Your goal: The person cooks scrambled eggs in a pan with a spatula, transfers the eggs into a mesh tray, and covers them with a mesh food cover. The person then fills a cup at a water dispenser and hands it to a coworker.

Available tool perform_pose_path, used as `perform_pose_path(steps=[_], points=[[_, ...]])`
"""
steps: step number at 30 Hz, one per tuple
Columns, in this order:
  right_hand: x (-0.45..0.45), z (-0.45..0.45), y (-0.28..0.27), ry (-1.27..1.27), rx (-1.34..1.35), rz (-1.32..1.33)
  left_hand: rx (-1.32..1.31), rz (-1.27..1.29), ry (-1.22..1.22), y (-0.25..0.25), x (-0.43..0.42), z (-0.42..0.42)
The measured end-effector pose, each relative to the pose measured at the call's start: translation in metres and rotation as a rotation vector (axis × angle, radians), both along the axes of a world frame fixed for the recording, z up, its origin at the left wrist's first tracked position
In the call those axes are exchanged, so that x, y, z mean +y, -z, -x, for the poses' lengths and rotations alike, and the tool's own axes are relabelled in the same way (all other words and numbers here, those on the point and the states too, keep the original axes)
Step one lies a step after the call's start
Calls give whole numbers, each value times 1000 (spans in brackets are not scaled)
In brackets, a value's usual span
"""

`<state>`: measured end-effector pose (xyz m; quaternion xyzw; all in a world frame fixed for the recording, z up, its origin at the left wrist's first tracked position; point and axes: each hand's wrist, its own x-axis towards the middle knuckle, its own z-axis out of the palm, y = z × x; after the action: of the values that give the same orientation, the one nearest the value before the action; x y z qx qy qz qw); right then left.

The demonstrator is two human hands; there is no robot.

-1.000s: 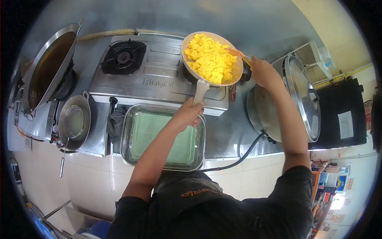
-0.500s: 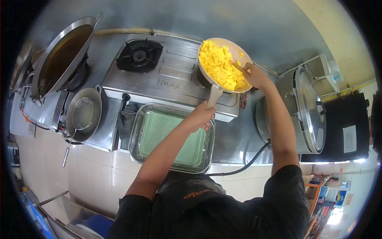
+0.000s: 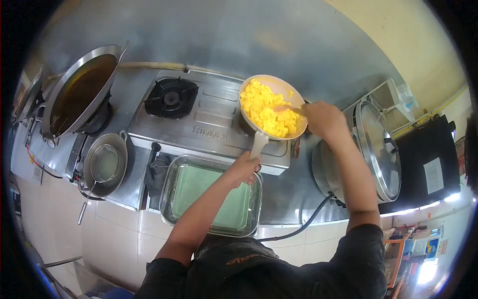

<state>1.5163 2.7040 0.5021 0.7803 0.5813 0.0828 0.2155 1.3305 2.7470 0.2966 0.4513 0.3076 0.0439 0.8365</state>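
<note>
- Because its handle points back toward the person, the pale-lined frying pan (image 3: pixel 285 85) can be gripped from the near side; the left hand (image 3: pixel 243 169) is wrapped around that handle, seemingly to steady the pan.
- The right hand (image 3: pixel 324 119) comes in from the opposite side, fingers curled around a brownish spatula (image 3: pixel 283 107), whose far end meets the food; its exact shape is partly buried.
- The pan is over the right end of a silver two-burner stove (image 3: pixel 164 128), hiding whatever is beneath it; whether it rests or is slightly raised, I cannot tell.
- In the pan lies bright yellow, scrambled-looking egg (image 3: pixel 264 102), soft and lumpy, heaped mostly toward the left and near side. Loose crumbs dot the bare, peach-toned lining at the far right.
- Below the left forearm, a clear-sided tray (image 3: pixel 167 193) with a green mesh liner (image 3: pixel 196 192) sits at the front of the worktop (image 3: pixel 284 197), near the stove, probably for easy reach.
</note>
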Motion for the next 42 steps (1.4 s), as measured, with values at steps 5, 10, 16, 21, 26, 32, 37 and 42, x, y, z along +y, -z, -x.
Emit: perform_pose_path(steps=[5, 10, 16, 21, 26, 32, 37, 42], points=[[-19, 36, 20, 58, 185, 80, -28, 11, 9, 4, -1, -3], [23, -6, 125, 201, 235, -227, -14, -33, 13, -3, -3, -1], [-5, -8, 32, 238, 169, -218, 1, -47, -7, -2, -4, -2], [-2, -96, 67, 323, 288, -254, -34, -22, 29, 3, -2, -2], [45, -119, 147, 295, 608, -450, -35, -22, 37, -2, -1, -2], [-2, -37, 74, 71, 332, -204, -41, -12, 3, 6, -10, -6], [-55, 16, 86, 219, 267, -212, -44, -23, -23, 3, -11, -7], [-82, 28, 101, 339, 398, -543, -111, 16, 0, 4, -8, -4]])
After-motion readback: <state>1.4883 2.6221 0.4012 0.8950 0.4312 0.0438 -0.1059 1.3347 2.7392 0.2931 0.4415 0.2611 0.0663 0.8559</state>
